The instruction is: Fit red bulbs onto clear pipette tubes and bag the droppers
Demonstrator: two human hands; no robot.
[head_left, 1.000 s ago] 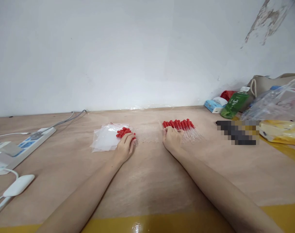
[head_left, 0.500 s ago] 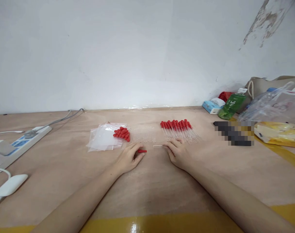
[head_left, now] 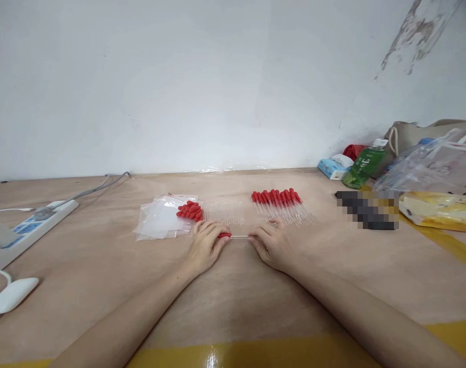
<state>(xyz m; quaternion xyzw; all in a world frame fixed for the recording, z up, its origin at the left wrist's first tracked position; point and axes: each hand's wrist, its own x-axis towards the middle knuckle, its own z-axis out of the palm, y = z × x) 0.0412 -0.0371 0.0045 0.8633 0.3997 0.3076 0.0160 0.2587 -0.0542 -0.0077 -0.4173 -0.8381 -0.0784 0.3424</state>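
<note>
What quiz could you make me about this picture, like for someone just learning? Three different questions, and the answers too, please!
1. What colour is the dropper bulb in the left-hand grip?

2. True or false: the power strip lies to the left of the pile of loose dropper bulbs.

3. Which thing does the right-hand grip hold?
A) a green bottle
B) a thin clear tube
C) a pack of tissues

Key:
1. Red.
2. True.
3. B.
</note>
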